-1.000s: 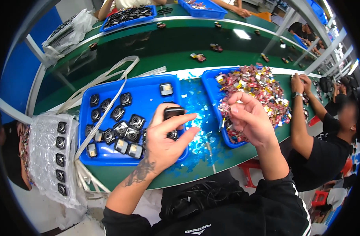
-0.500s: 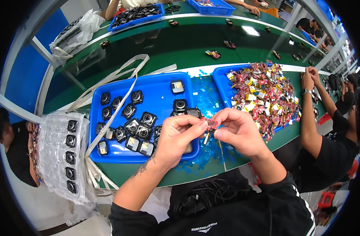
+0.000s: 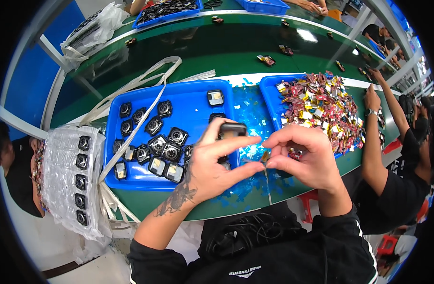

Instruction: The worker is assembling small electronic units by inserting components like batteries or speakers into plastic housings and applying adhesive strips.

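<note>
Case (image 3: 234, 128) stays in left hand (image 3: 208, 163), pinching fingers (image 3: 237, 144) parted.

Whole scene: bright and even, with cool white light, which seems to come from above.
Belt (image 3: 226, 42): dark and glossy, one white glare patch lies on it at the upper right.
Blue film scraps (image 3: 251, 150): they sparkle strongly, nearly white in places.
Blue tray (image 3: 188, 124): well lit, clear, with only soft shadows around its contents.
Left hand (image 3: 217, 163): well exposed; the dark casing (image 3: 233, 128) at its fingers is slightly blurred.
Right hand (image 3: 307, 156): bright; the small part (image 3: 265, 156) at its fingertips is too blurred for details.
Black shirt (image 3: 283, 260): very dark, its folds are hardly visible.
Fisheye rim: black corners, bent metal posts (image 3: 23, 127), far right small and soft.
</note>
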Motion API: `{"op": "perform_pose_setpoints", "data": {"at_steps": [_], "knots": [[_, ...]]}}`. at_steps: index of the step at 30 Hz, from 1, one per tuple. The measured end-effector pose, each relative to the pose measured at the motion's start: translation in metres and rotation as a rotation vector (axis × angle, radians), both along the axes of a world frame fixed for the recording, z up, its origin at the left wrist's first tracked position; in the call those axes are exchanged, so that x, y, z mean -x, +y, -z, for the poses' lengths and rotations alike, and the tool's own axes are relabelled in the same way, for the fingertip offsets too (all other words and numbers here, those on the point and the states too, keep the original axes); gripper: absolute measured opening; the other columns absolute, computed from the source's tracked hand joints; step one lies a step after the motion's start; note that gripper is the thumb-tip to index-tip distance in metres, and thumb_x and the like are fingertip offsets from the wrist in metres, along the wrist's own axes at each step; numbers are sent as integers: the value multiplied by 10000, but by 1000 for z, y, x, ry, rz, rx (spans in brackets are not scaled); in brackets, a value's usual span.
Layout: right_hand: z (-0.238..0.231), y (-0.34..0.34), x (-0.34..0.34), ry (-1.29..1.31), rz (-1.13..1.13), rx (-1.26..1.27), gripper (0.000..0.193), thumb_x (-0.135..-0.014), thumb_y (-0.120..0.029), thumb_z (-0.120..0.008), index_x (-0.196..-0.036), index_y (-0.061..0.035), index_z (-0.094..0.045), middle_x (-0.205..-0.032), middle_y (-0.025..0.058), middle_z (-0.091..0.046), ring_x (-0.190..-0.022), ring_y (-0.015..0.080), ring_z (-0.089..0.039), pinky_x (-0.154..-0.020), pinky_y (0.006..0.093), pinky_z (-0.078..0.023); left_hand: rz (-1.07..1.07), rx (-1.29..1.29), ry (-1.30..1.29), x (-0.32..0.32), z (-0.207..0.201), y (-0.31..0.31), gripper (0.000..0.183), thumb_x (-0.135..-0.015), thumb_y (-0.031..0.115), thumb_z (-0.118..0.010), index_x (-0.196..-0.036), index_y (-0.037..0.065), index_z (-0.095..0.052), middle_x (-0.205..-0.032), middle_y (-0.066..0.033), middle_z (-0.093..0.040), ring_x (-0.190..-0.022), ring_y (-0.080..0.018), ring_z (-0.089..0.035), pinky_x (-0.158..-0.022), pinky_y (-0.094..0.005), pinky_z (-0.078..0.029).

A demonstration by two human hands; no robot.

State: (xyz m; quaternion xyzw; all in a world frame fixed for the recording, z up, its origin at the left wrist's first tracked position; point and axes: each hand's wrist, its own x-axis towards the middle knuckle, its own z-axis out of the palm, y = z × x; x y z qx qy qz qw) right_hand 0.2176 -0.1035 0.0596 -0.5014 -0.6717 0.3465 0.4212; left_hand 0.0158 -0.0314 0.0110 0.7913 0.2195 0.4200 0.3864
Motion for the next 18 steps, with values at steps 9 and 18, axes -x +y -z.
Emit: {"op": "perform_pose_setpoints", "data": {"at_steps": [9,18], "knots": [[20,2,7,448,51,112,144,-809,19,-734,-888,18,-614,-879,53,-625,-789,90,-609,-646,214,-523,94,279,-44,-2,-1,-9,151,-742,56,-789,-887,44,-750,-926,-117,-694,-910,-211,-621,-832,-332,-487],[22,2,10,188,153,2,92,-861,-29,-687,-904,12,-616,-834,38,-629,-802,96,-623,-668,242,-535,-3,312,-157,-8,4,-12,126,-732,39,-785,-854,47,-755,-850,-76,-704,-870,-187,-632,-861,-335,-478]]}}
